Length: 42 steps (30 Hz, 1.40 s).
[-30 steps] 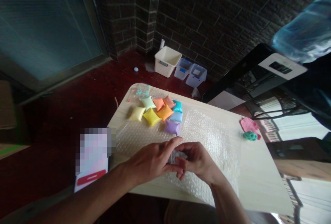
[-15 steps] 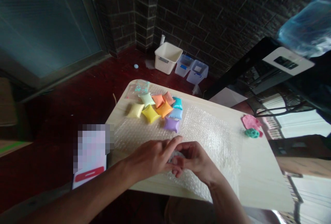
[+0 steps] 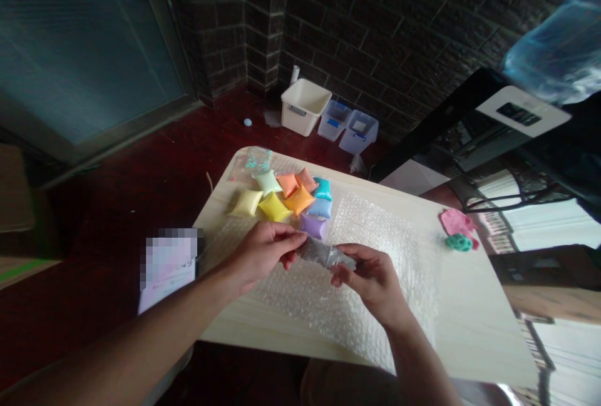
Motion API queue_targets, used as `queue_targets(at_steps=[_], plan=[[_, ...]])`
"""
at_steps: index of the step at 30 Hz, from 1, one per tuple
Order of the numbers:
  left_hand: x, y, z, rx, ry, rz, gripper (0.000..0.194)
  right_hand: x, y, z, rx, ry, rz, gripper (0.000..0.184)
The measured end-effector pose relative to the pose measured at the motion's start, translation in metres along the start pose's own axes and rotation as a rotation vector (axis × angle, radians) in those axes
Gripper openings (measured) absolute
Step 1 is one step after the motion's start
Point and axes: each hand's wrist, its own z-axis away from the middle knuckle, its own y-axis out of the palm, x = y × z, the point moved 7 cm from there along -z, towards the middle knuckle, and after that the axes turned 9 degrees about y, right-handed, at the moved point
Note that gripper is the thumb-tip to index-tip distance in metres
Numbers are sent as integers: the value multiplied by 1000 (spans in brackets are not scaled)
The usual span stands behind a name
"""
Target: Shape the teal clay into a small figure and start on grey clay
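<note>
Between my two hands is a grey, shiny, crumpled plastic packet (image 3: 323, 253), stretched out sideways over the table. My left hand (image 3: 272, 249) pinches its left end between thumb and fingers. The right end is gripped by my right hand (image 3: 369, 274). Just beyond my left fingers lies a purple pillow-shaped packet (image 3: 312, 226). Several more packets sit behind it, among them a yellow packet (image 3: 275, 207), an orange packet (image 3: 299, 199), a light blue packet (image 3: 320, 207) and a teal packet (image 3: 323, 188). Bubble wrap (image 3: 375, 237) is spread beneath my hands.
On the pale table (image 3: 474, 306), a pink piece (image 3: 454, 221) and a green piece (image 3: 459, 242) lie at the right. A clear bag (image 3: 257, 159) rests at the far left corner. A phone (image 3: 169, 268) is left of the table. A white basket (image 3: 305, 106) stands on the floor beyond.
My hands have moved apart, and the grey packet, mostly hidden between them before, is now stretched out and visible. My left hand has moved left and slightly up.
</note>
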Motion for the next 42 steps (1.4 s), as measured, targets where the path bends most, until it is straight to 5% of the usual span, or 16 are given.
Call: queue_targets(at_steps=[7, 10, 14, 22, 28, 42], plan=[[-45, -5, 14, -209, 387, -766, 31, 7, 9, 8, -148, -127, 362, 23], [-56, -1, 19, -236, 482, -922, 33, 17, 15, 15, -244, -237, 476, 25], [-52, 1, 18, -153, 504, -855, 33, 18, 20, 19, -239, -244, 445, 27], [-48, 0, 25, -137, 435, -648, 35, 0, 29, 14, -146, 0, 283, 30], [-52, -3, 23, -186, 431, -565, 34, 7, 28, 14, -163, -79, 284, 24], [-52, -20, 17, -294, 412, -512, 30, 28, 33, 25, -348, -423, 672, 12]])
